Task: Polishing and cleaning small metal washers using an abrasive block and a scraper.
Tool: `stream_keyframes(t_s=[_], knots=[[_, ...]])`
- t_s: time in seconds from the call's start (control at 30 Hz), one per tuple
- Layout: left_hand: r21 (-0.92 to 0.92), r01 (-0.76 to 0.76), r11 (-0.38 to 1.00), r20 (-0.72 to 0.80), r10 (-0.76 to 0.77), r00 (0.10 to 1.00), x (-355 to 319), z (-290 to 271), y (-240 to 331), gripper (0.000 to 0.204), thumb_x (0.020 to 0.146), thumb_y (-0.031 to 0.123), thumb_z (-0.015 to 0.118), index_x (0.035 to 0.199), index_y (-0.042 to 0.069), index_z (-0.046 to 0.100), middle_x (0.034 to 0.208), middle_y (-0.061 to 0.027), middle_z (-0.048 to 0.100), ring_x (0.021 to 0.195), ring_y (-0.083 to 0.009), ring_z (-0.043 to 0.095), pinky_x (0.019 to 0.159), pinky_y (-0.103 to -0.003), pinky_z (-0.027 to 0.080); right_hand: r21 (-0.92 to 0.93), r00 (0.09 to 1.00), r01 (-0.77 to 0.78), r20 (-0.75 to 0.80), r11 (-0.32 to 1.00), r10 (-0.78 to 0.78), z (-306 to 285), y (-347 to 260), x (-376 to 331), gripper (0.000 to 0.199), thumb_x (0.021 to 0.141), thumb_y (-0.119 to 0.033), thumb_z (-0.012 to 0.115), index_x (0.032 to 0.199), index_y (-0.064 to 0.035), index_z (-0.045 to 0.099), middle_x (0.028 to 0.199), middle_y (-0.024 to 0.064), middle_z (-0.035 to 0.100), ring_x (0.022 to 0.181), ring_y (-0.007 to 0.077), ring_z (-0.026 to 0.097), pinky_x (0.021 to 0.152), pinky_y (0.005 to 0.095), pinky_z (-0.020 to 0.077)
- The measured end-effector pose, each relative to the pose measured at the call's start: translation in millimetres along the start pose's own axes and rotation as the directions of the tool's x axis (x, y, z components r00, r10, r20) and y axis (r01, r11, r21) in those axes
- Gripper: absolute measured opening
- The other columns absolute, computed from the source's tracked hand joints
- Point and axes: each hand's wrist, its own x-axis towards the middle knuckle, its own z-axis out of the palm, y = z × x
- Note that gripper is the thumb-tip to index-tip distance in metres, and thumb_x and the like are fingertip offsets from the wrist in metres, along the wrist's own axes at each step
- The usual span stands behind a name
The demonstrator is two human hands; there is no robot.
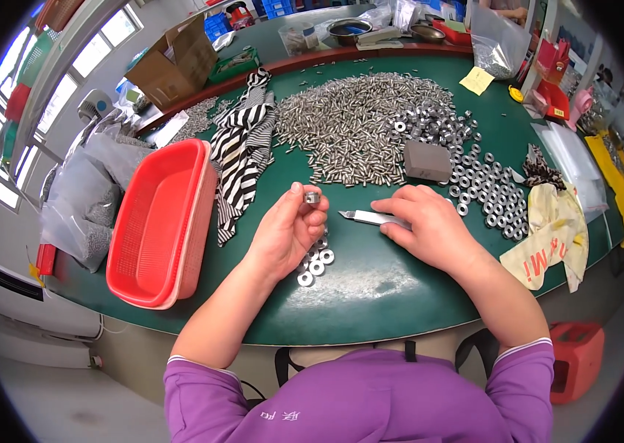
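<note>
Between the thumb and fingers of my left hand (287,230) is a small metal ring (312,198), held up above the green table (385,295). My right hand (430,225) is closed around the silver handle of a utility knife (371,217); its blade points left toward the ring, with a gap between them. Several loose metal rings (316,267) lie on the table just below my left hand, which partly hides them. Right of my right hand, many more rings (485,184) are spread out.
Beyond my hands is a large heap of small metal pins (363,125), with a grey-brown block (427,161) at its edge. Red baskets (116,258) and a striped cloth (238,155) are on the left. A yellowish cloth (548,229) hangs over the right edge.
</note>
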Motion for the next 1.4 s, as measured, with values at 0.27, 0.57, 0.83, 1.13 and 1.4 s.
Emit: stream_keyframes(t_s=[0.27, 0.57, 0.83, 1.13, 1.4], knots=[[0.020, -0.019, 1.000, 0.016, 0.019, 1.000, -1, -1, 0, 0.022, 0.096, 0.022, 0.046, 0.105, 0.003, 0.052, 0.101, -0.0091, 0.057, 0.072, -0.0085, 0.049, 0.063, -0.018, 0.046, -0.178, 0.913, -0.088, -0.407, 0.980, 0.008, -17, 15, 18, 0.041, 0.074, -0.017, 0.068, 0.113, -0.0114, 0.059, 0.109, 0.0093, 0.052, 0.102, 0.0285, 0.049, 0.088, 0.0392, 0.0407], [-0.034, -0.041, 0.999, 0.105, 0.045, 0.993, -2, 1, 1, 0.022, 0.090, 0.008, 0.054, 0.111, 0.001, 0.049, 0.112, -0.0098, 0.055, 0.087, -0.0084, 0.059, 0.076, -0.018, 0.052, -0.273, 0.908, -0.343, -0.342, 0.899, 0.242, -1, 45, 22, 0.058, 0.072, -0.042, 0.069, 0.118, -0.0110, 0.053, 0.124, 0.0227, 0.045, 0.114, 0.0389, 0.044, 0.096, 0.0473, 0.0360], [-0.003, -0.059, 0.998, 0.111, 0.059, 0.992, -5, 0, 3, 0.022, 0.088, 0.007, 0.055, 0.108, 0.002, 0.049, 0.107, -0.0084, 0.057, 0.086, -0.0087, 0.060, 0.075, -0.019, 0.052, -0.041, 0.923, -0.078, -0.380, 0.996, 0.056, -30, 8, 34, 0.056, 0.067, -0.019, 0.069, 0.117, -0.0058, 0.048, 0.131, 0.0191, 0.036, 0.119, 0.0350, 0.041, 0.098, 0.0413, 0.0375], [-0.019, -0.073, 0.997, 0.173, 0.075, 0.982, -4, 0, -8, 0.029, 0.087, 0.009, 0.058, 0.115, 0.003, 0.051, 0.106, -0.0063, 0.058, 0.091, -0.0104, 0.058, 0.082, -0.023, 0.049, 0.488, 0.959, 0.245, -0.252, 0.838, -0.134, 1, -38, 33, 0.068, 0.064, -0.016, 0.069, 0.127, -0.0112, 0.046, 0.136, 0.0160, 0.033, 0.128, 0.0313, 0.033, 0.102, 0.0414, 0.0313], [0.161, -0.036, 0.986, 0.129, 0.015, 0.992, -3, 0, -14, 0.025, 0.088, 0.013, 0.059, 0.111, 0.003, 0.054, 0.106, -0.0072, 0.059, 0.098, -0.0149, 0.059, 0.086, -0.028, 0.049, 0.457, 0.928, 0.370, -0.224, 0.809, -0.297, 3, -46, 25, 0.066, 0.062, -0.015, 0.069, 0.125, -0.0095, 0.049, 0.135, 0.0156, 0.037, 0.125, 0.0303, 0.037, 0.101, 0.0417, 0.0329]])
